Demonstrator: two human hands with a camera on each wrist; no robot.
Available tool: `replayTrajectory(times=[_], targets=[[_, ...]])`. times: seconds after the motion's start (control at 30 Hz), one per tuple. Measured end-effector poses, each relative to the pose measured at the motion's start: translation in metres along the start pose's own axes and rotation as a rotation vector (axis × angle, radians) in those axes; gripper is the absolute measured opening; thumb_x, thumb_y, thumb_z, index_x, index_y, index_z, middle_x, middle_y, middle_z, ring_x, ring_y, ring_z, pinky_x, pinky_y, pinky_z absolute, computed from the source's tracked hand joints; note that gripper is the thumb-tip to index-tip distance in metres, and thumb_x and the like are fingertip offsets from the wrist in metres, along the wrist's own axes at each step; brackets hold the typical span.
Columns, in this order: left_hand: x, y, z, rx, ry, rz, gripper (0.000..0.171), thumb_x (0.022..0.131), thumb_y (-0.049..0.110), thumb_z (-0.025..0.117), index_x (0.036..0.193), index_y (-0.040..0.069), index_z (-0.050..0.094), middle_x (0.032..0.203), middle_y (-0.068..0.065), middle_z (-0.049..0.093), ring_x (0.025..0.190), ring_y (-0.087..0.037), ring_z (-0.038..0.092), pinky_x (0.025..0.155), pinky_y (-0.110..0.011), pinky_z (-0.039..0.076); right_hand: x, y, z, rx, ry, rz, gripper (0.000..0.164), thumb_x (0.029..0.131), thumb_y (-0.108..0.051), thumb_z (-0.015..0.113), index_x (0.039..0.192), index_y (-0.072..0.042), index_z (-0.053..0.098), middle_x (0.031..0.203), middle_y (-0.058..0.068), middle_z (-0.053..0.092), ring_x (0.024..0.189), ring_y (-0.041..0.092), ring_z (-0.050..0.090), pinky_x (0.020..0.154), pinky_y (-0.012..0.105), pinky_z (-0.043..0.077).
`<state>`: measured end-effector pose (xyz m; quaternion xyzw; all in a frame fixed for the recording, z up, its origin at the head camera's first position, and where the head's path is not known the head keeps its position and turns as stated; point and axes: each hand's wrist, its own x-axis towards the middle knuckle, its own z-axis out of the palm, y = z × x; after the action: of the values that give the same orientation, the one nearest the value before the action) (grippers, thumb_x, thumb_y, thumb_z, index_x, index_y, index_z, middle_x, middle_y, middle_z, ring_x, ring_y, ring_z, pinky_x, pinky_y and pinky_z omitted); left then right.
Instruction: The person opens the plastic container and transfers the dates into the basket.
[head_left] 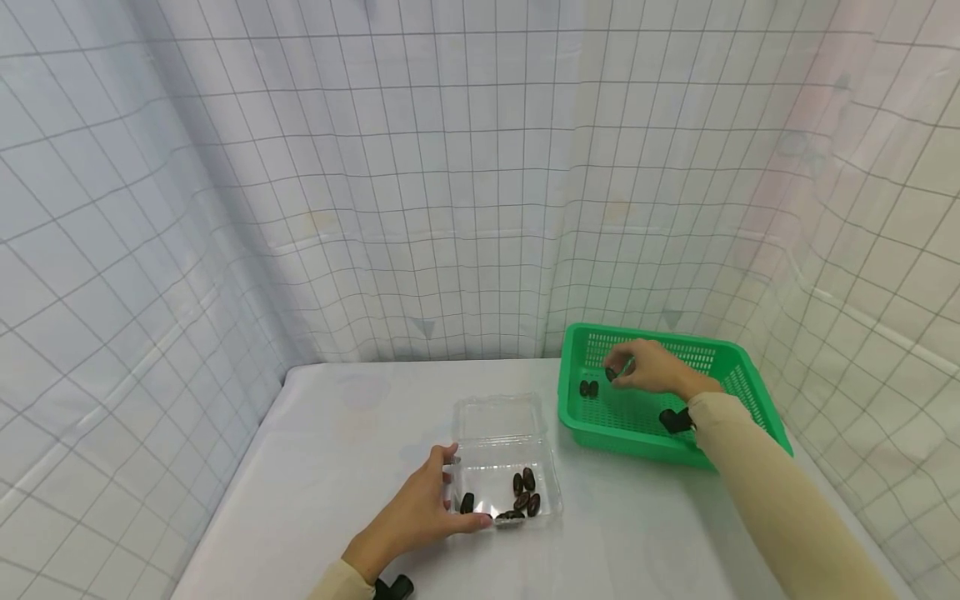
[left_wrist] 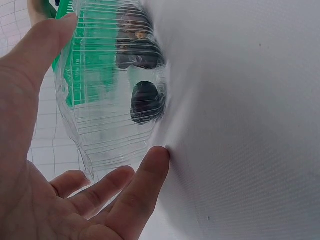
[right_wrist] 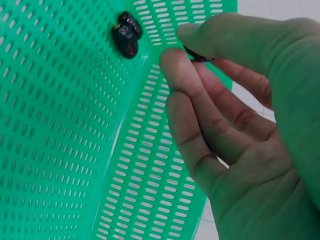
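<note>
In the head view, a clear plastic clamshell box (head_left: 487, 477) lies with its lid (head_left: 498, 417) folded back. Several dark, wrinkled dates (head_left: 533, 504) are toward its right and front, and a single date (head_left: 467, 503) is near its left side. My left hand (head_left: 420, 512) holds the box at its front left corner, thumb at the front rim and fingers along the left side. Above the floor of the green basket (head_left: 573, 417), my right hand (head_left: 651, 367) pinches a date (right_wrist: 197, 55), mostly hidden by thumb and fingers. Two more dates (right_wrist: 125, 40) lie in the basket.
A white cloth covers the table (head_left: 360, 425). Gridded white curtains (head_left: 450, 208) surround its back and sides. The basket stands at the back right, right of the box, with its slotted walls rising around my right hand.
</note>
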<state>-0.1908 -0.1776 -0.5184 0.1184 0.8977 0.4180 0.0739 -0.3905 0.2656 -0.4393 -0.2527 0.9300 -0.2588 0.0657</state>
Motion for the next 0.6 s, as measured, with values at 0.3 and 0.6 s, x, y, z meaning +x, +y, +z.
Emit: replayTrajectory(times=[0.3, 0.6], targets=[[0.001, 0.000, 0.001, 0.024, 0.004, 0.005, 0.114, 0.083, 0.050, 0.106, 0.161, -0.004, 0.044, 0.180, -0.021, 0.051, 0.129, -0.029, 0.072, 0.088, -0.034, 0.062, 0.009, 0.007, 0.003, -0.055, -0.010, 0.068, 0.037, 0.103, -0.013, 0.090, 0.134, 0.004, 0.079, 0.120, 0.021, 0.083, 0.118, 0.042, 0.078, 0.104, 0.062, 0.066], [0.001, -0.001, 0.001, 0.008, 0.000, 0.003, 0.115, 0.084, 0.049, 0.106, 0.164, -0.004, 0.041, 0.180, -0.022, 0.050, 0.131, -0.031, 0.073, 0.091, -0.038, 0.064, 0.014, 0.011, 0.006, -0.065, -0.011, 0.128, 0.037, 0.102, -0.017, 0.092, 0.131, 0.002, 0.080, 0.116, 0.021, 0.085, 0.110, 0.041, 0.080, 0.101, 0.062, 0.067]])
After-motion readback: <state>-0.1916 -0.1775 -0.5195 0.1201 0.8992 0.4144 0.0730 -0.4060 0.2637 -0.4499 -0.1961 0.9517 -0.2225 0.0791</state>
